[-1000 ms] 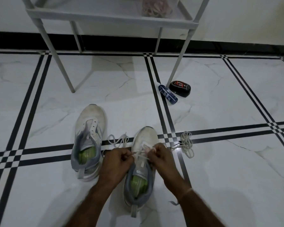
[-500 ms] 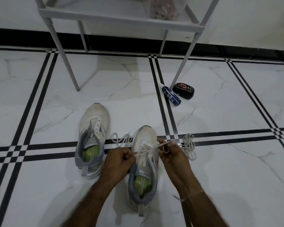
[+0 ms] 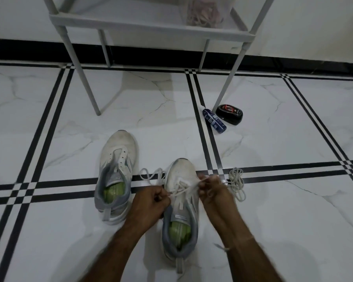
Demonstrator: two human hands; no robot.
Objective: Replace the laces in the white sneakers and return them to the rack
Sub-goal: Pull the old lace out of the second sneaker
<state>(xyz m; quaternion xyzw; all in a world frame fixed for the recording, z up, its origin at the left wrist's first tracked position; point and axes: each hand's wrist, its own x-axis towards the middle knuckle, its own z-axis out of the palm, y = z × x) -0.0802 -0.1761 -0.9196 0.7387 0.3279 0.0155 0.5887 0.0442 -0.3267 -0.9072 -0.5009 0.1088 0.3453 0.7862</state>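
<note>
Head view, floor stock:
1. Laced sneaker (image 3: 181, 169): white, grey collar, green insole, toe pointing away. Sits on tiled floor (image 3: 283, 200) in front of rack (image 3: 151, 25), btwn both hands.
2. Lace (image 3: 181, 191): white, crossed thru front eyelets. Left hand (image 3: 149, 202) fingers curled, pinching one end; right hand (image 3: 212, 192) fingers pinching the other. Strands taut.
3. Unlaced sneaker (image 3: 118, 157): same type, just beside, to left.
4. Lace coil (image 3: 235, 183): on floor, right of right hand.
5. Blue bottle (image 3: 214, 120) & black oval case (image 3: 229, 114): near rack leg.

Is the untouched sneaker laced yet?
Unlaced: the white mesh sneaker with grey collar shows empty eyelets, tongue exposed, no lace threaded.
</note>
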